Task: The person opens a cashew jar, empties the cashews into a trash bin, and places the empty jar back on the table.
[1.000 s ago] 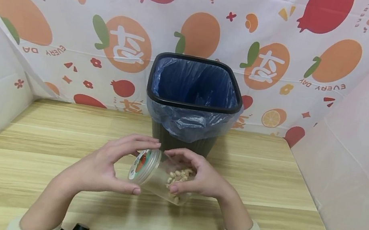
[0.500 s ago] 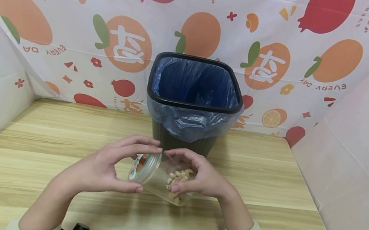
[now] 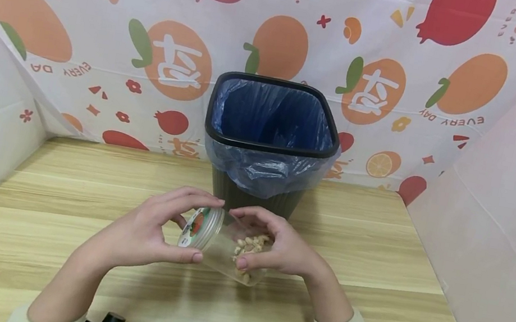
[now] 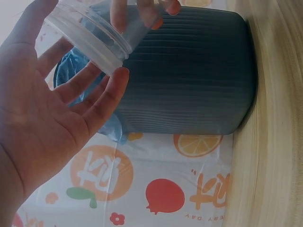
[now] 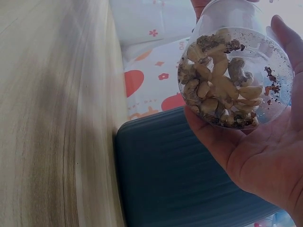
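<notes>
A clear plastic jar (image 3: 224, 258) lies tilted above the table, its lid end to the left. Pale nut-like pieces (image 5: 218, 87) and dark crumbs are gathered at its bottom in the right wrist view. My right hand (image 3: 281, 247) grips the jar near its base, thumb in front and fingers behind. At the other end my left hand (image 3: 156, 229) holds the screw lid (image 3: 199, 229), which has a printed round label, between thumb and fingers. The left wrist view shows those fingers spread around the lid's rim (image 4: 90, 40). The lid is still on the jar.
Just behind the hands stands a dark bin (image 3: 252, 197) lined with a blue bag (image 3: 266, 171). The wooden table (image 3: 362, 241) extends to both sides. A fruit-print cloth (image 3: 117, 52) hangs behind, with pale cloth walls at left and right.
The left hand's fingers and thumb shift slightly around the lid, and the lid's printed label turns a little. The right hand stays nearly in place on the jar.
</notes>
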Motion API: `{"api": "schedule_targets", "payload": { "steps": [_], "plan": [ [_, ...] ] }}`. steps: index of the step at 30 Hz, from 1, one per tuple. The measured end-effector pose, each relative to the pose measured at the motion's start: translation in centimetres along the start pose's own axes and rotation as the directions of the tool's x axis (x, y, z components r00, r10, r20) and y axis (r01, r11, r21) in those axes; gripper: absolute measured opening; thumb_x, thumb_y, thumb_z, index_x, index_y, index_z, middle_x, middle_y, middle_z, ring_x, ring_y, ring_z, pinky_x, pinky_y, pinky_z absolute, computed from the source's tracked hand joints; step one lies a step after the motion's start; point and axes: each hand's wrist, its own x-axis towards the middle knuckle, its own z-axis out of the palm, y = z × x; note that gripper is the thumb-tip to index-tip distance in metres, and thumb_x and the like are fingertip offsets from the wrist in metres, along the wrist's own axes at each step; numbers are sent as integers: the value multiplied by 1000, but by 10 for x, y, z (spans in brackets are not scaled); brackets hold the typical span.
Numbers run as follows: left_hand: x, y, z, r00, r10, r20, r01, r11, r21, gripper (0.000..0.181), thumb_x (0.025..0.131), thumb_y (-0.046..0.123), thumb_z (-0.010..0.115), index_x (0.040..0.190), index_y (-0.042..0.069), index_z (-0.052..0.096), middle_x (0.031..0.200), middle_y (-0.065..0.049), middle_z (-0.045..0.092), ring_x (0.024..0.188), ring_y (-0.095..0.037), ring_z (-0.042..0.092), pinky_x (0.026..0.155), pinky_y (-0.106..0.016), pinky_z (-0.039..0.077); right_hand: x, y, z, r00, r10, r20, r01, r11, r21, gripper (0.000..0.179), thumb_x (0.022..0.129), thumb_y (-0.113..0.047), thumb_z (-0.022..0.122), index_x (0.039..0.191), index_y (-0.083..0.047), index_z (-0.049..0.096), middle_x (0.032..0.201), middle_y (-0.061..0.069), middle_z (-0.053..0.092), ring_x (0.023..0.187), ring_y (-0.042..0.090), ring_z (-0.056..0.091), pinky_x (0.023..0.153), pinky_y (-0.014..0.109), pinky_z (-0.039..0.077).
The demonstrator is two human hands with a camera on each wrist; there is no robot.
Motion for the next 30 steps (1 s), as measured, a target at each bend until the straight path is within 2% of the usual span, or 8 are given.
{"api": "schedule_targets", "payload": {
  "steps": [7,16,22,30],
  "plan": [
    [0,2,1,1000,-14,0,14,1000,6,76,75,34,89,142,31,53,141,12,51,117,-8,54,79,-29,58,0,1,0,1000,6,-2,-6,1000,-5,78,77,-44,85,142,-16,52,139,16,57,122,22,58,103,35,49],
    [0,1,3,1000,-1,-21,2,1000,9,76,74,33,89,141,34,53,139,12,53,116,-9,55,77,-29,58,0,2,-1,1000,4,-1,-4,1000,0,77,77,-42,85,142,-16,52,138,15,57,121,23,58,102,35,50],
    [1,3,3,999,-32,-14,31,999,-13,74,75,35,88,141,30,54,138,13,54,112,-7,56,76,-27,58,0,2,0,1000,15,-7,-15,1000,-3,78,76,-43,86,141,-17,52,138,12,58,122,22,58,102,35,50],
    [2,3,4,999,-43,-20,42,999,-4,75,75,38,88,141,34,52,138,12,54,110,-7,56,73,-26,58,0,1,0,1000,12,-4,-13,1000,-3,78,76,-42,86,142,-17,52,139,12,57,123,21,58,103,35,49]
  ]
}}
